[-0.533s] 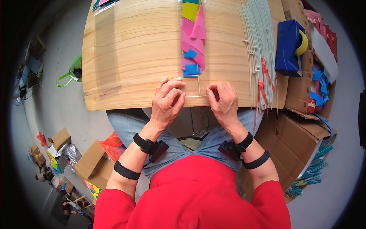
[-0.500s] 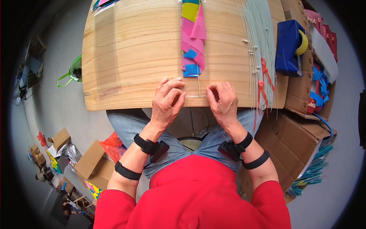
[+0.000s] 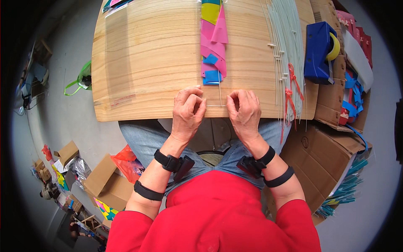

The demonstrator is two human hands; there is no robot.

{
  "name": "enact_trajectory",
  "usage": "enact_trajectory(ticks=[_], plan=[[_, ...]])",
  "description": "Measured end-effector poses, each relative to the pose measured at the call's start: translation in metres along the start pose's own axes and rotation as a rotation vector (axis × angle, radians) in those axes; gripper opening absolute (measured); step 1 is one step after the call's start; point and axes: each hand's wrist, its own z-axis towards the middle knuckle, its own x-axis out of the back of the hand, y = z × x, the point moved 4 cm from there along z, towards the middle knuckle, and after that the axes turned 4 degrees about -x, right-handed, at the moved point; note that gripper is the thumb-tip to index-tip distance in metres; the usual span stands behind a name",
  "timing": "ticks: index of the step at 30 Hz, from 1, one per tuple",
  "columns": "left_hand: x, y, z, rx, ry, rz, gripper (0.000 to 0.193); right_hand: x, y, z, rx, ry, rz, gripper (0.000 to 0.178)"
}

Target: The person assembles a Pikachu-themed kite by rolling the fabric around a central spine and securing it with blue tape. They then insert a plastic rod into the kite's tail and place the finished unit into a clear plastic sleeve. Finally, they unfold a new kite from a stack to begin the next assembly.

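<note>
A long, narrow clear plastic bag (image 3: 213, 95) lies at the near edge of the table. Inside it are folded pink, yellow and blue sheets (image 3: 215, 46), and a thin white rod (image 3: 220, 93) sticks out below them. My left hand (image 3: 188, 108) is closed, thumb and forefinger pinched at the left side of the bag's near end. At the opposite side, my right hand (image 3: 244, 110) pinches the other corner. A pale edge runs straight between the two pinches. The fingertips partly hide the film they grip.
Another clear bag (image 3: 119, 63) lies flat on the left of the table. A bundle of thin pale rods (image 3: 289, 46) with red ties (image 3: 289, 94) lies to the right, beside a blue tape dispenser (image 3: 317, 52). Cardboard boxes (image 3: 319, 161) stand right and lower left.
My left hand has shifted slightly to the right, closer to the bag, its fingers curling in more. My right hand stays nearly in place.
</note>
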Motion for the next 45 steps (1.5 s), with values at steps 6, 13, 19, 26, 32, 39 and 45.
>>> enact_trajectory(ticks=[6, 13, 19, 26, 32, 39, 45], plan=[[0.0, -0.001, 0.0, 0.021, 0.014, -0.047, 0.012, -0.003, 0.005, -0.002, -0.162, 0.014, 0.152, 0.028], [-0.001, -0.004, -0.001, 0.094, 0.01, -0.148, 0.015, -0.004, 0.006, -0.003, -0.184, 0.038, 0.181, 0.031], [-0.002, -0.006, -0.002, 0.132, -0.011, -0.16, 0.015, -0.004, 0.005, -0.002, -0.203, 0.01, 0.165, 0.03], [-0.003, -0.009, -0.003, 0.088, -0.028, -0.132, 0.014, -0.006, 0.003, 0.002, -0.285, -0.037, 0.142, 0.028], [-0.003, -0.006, -0.002, 0.121, -0.012, -0.159, 0.015, -0.007, 0.004, 0.002, -0.328, -0.038, 0.157, 0.029], [-0.002, -0.006, -0.002, 0.166, -0.011, -0.201, 0.016, -0.005, 0.0, 0.003, -0.314, -0.024, 0.128, 0.032], [0.002, 0.001, -0.002, 0.102, 0.171, -0.146, 0.02, 0.004, 0.001, 0.011, -0.409, -0.026, 0.133, 0.043]])
